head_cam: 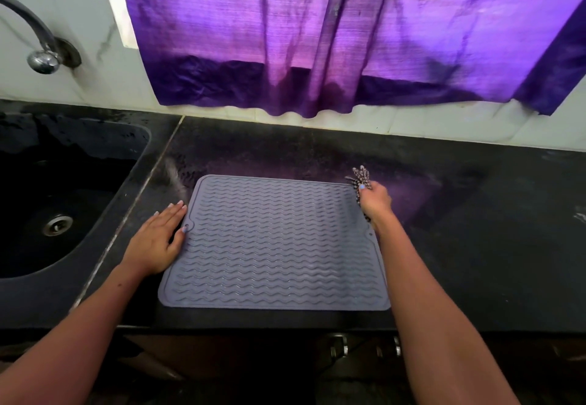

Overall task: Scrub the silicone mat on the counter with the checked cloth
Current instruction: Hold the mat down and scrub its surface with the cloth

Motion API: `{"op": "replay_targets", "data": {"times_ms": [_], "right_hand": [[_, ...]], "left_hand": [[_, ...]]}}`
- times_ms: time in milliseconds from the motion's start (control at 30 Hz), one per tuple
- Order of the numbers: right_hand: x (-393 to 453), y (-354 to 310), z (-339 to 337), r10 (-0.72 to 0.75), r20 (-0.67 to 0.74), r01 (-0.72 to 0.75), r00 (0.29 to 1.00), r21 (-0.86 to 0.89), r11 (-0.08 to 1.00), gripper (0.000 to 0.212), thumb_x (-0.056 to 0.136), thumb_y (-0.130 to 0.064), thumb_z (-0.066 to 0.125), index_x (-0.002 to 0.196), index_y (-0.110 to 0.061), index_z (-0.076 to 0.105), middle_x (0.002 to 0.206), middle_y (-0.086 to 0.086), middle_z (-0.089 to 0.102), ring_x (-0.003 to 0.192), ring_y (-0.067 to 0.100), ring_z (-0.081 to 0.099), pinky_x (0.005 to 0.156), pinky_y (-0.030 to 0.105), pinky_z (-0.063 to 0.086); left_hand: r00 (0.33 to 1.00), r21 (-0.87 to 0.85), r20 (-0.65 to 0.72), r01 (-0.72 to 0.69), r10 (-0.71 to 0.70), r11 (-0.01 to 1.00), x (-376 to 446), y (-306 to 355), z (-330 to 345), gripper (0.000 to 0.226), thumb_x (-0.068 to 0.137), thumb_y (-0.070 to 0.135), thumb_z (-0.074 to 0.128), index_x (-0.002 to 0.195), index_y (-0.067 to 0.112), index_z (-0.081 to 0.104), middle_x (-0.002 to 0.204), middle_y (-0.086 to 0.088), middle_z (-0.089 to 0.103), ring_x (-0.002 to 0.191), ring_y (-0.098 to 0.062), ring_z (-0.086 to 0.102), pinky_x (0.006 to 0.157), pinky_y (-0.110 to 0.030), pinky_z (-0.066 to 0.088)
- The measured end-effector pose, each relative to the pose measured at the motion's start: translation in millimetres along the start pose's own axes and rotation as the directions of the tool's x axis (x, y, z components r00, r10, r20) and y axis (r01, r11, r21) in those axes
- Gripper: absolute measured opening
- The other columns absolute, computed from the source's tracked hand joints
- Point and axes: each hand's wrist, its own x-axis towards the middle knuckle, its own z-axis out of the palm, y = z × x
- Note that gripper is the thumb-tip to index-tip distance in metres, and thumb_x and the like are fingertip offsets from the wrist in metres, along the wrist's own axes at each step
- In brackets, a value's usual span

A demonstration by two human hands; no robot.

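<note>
Grey silicone mat [274, 243], flat on black worktop [475, 230], frame centre; left hand [157, 240] flat, fingers [172, 211] straight along mat's left edge; right hand [374, 200] fingers curled, gripping checked cloth [361, 175] at mat's upper-right corner.

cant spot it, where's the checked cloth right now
In the head view, the checked cloth is bunched in the right hand at the silicone mat's far right corner.

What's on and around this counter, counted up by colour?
Grey: 1, the silicone mat
Purple: 1, the curtain
Black: 2, the counter and the sink
Silver: 1, the tap
Checked: 1, the cloth, gripped in the right hand
Total: 6

The left hand rests flat at the mat's left edge.
</note>
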Motion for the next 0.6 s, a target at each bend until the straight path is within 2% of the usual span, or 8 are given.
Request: {"op": "replay_targets", "data": {"times_ms": [100,167,233,300,367,467,600], "right_hand": [[-13.9,10.3,0.6,-0.095,-0.040,0.081,0.995,-0.263,0.961,0.036,0.096,-0.016,0.043,0.130,-0.005,0.047,0.131,0.024,0.051,0.121,0.040,0.048,0.096,0.040,0.040],[-24.9,25.2,15.9,-0.166,0.020,0.161,0.986,-0.388,0.907,0.039,0.093,-0.012,0.044,0.131,-0.001,0.044,0.135,0.024,0.046,0.125,0.039,0.045,0.101,0.042,0.038],[-34.4,45.5,35.8,-0.238,0.087,0.249,0.967,-0.498,0.831,0.052,0.093,-0.010,0.041,0.142,0.001,0.029,0.149,0.021,0.029,0.139,0.032,0.028,0.114,0.038,0.023],[-38.8,59.7,46.4,-0.292,0.086,0.288,0.952,-0.571,0.769,0.061,0.096,-0.013,0.038,0.149,-0.002,0.011,0.158,0.014,0.009,0.147,0.023,0.009,0.120,0.032,0.005],[-35.0,65.2,45.2,-0.307,0.104,0.308,0.946,-0.585,0.750,0.064,0.096,-0.015,0.040,0.150,-0.003,0.007,0.158,0.011,0.007,0.147,0.020,0.006,0.121,0.030,0.002],[-31.6,64.3,41.7,-0.310,0.124,0.323,0.943,-0.567,0.758,0.063,0.095,-0.012,0.041,0.149,-0.004,0.010,0.158,0.010,0.010,0.147,0.019,0.009,0.121,0.029,0.006],[-32.9,59.5,31.3,-0.291,0.139,0.322,0.947,-0.460,0.828,0.055,0.097,-0.010,0.038,0.149,-0.008,0.021,0.157,0.006,0.017,0.145,0.018,0.017,0.118,0.029,0.014]], "left_hand": [[1.000,0.005,0.000,-0.002,0.002,1.000,0.2,-0.3,1.1,0.077,0.083,0.054,0.015,0.141,0.007,0.036,0.149,-0.008,0.034,0.139,-0.021,0.028,0.115,-0.037,0.016],[1.000,0.011,0.000,-0.007,0.007,1.000,0.2,-1.2,1.2,0.077,0.084,0.053,0.015,0.141,0.007,0.036,0.149,-0.008,0.033,0.139,-0.021,0.028,0.115,-0.037,0.015],[1.000,0.013,0.000,-0.012,0.012,1.000,1.0,-1.3,1.6,0.077,0.084,0.053,0.014,0.141,0.006,0.036,0.149,-0.009,0.033,0.139,-0.021,0.028,0.115,-0.037,0.015],[1.000,0.015,0.002,-0.014,0.014,1.000,1.3,-1.2,3.0,0.077,0.084,0.053,0.014,0.140,0.005,0.036,0.149,-0.009,0.033,0.139,-0.022,0.028,0.115,-0.038,0.015],[1.000,0.017,0.002,-0.014,0.014,1.000,1.3,-0.9,3.5,0.077,0.084,0.053,0.015,0.140,0.005,0.036,0.149,-0.010,0.033,0.139,-0.022,0.028,0.114,-0.038,0.016],[1.000,0.019,-0.003,-0.012,0.012,1.000,1.6,-2.4,3.5,0.076,0.085,0.052,0.015,0.140,0.005,0.037,0.148,-0.010,0.034,0.139,-0.022,0.028,0.114,-0.038,0.016],[1.000,0.041,-0.002,-0.016,0.016,0.999,1.0,-2.1,5.2,0.076,0.084,0.052,0.014,0.140,0.005,0.036,0.149,-0.009,0.033,0.139,-0.021,0.028,0.114,-0.038,0.016]]}}
